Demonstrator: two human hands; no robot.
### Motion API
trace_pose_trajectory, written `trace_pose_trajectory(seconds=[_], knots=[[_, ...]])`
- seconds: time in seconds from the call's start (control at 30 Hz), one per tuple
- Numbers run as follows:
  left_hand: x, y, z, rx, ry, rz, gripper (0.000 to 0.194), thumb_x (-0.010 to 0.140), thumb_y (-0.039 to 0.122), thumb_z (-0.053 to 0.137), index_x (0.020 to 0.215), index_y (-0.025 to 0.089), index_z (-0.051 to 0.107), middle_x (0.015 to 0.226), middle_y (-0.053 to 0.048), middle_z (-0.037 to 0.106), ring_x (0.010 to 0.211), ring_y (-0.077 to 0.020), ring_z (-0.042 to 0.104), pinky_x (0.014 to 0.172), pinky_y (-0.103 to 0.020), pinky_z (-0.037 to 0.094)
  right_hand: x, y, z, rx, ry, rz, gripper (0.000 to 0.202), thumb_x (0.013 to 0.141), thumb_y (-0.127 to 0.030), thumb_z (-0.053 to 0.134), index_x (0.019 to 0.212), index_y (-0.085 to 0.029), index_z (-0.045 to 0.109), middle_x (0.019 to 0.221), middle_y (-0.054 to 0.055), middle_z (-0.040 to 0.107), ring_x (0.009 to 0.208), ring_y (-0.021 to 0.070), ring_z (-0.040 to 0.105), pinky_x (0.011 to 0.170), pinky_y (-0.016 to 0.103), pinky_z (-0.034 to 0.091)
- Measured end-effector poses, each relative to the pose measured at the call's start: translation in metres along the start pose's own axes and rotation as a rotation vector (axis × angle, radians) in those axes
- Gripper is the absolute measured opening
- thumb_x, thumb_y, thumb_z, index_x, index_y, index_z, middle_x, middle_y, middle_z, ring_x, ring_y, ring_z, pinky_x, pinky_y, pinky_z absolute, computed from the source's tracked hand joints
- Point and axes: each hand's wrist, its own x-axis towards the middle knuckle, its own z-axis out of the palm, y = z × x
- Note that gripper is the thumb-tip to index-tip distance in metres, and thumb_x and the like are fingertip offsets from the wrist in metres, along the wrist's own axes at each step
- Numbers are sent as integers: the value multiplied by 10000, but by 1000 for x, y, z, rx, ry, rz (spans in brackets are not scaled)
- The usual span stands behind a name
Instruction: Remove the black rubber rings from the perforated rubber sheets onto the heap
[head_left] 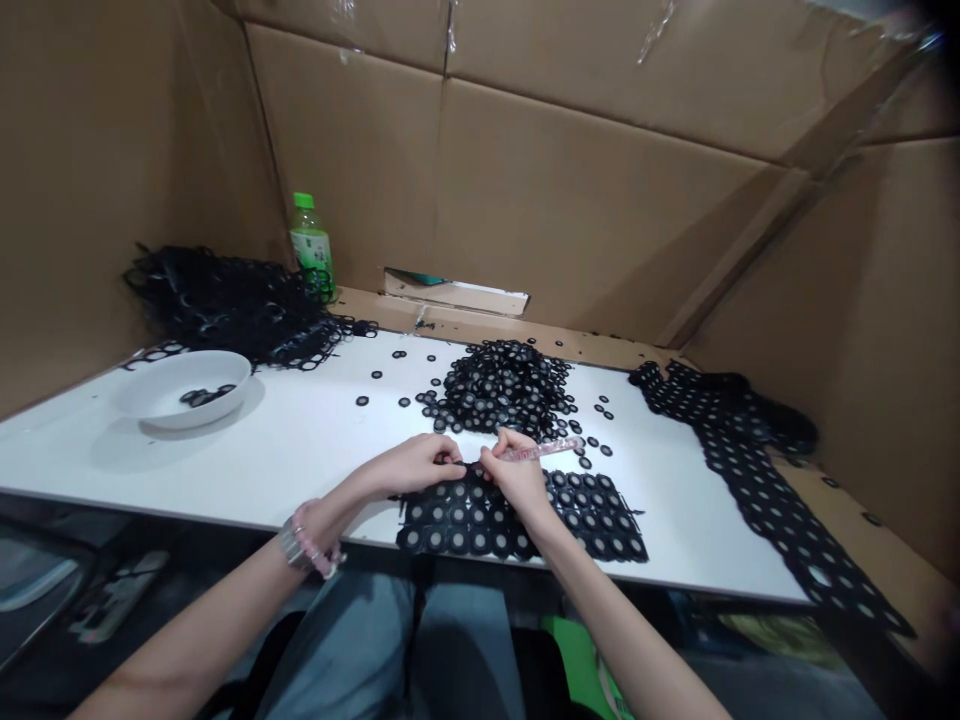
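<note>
A black rubber-like sheet (457, 515) with rows of round, pale-centred rings lies at the table's front edge. My left hand (420, 465) is closed, thumb and fingers pinching the sheet's far edge. In my right hand (519, 475) is a slim pen-shaped tool (551, 449) with a clear, pink-patterned barrel, gripped as for writing. Its working tip points toward my left fingertips and is too small to make out. Just beyond both hands rises a heap of loose black rings (504, 388), with stray ones scattered around it.
A white bowl (187, 395) with a few black pieces stands at left. Behind it lies a tangle of black scrap webbing (225, 300) beside a green-capped bottle (311, 245). More perforated black sheet (772, 500) drapes over the right side. Cardboard walls (562, 200) enclose the white table (315, 440).
</note>
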Motion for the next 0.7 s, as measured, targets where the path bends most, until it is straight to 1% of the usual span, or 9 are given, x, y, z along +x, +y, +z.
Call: trace_pose_trajectory(seconds=[0.17,0.3,0.43,0.5,0.57,0.63,0.7], knots=[[-3,-3,5,12,123,8,230,779,354,503,783,148,605,740,-7,608,699,-155,524,639,-223,371,-1,-1,0,-11,-28,-3,247,644,-194,558,501,-218,358,369,-74,442,336,99,431,375,206,279],[-5,-2,8,31,178,1,210,775,328,511,808,153,623,770,-16,638,739,-172,554,673,-233,389,-3,-2,0,-26,-48,-5,245,658,-204,554,511,-218,357,385,-73,443,346,95,411,387,210,286],[-4,-1,10,-53,174,15,200,769,304,507,798,145,625,810,-26,659,780,-182,575,724,-246,407,-4,-4,2,-118,-57,-78,264,661,-193,541,495,-215,337,418,-70,404,409,98,396,441,222,303],[-2,-1,11,-137,155,28,196,770,293,497,805,143,617,840,-31,662,813,-185,579,750,-252,416,-4,-6,4,-194,-50,-140,276,655,-183,534,475,-212,326,430,-66,374,440,101,367,460,227,287],[-2,-1,11,-181,144,32,195,773,288,486,813,140,607,862,-38,658,839,-188,576,767,-259,419,-5,-7,4,-217,-38,-172,286,644,-172,533,457,-209,319,435,-64,356,457,102,345,472,231,272],[-3,0,11,-149,146,29,204,789,296,463,810,143,596,858,-38,647,831,-187,569,765,-265,418,-4,-7,4,-169,-35,-147,284,634,-171,538,454,-210,321,426,-65,362,447,102,351,465,229,269],[-6,1,10,-64,152,11,225,807,325,439,810,155,585,830,-31,632,796,-184,559,738,-267,417,-3,-6,3,-95,-42,-81,269,635,-188,537,471,-218,326,403,-68,394,408,102,382,434,224,279]])
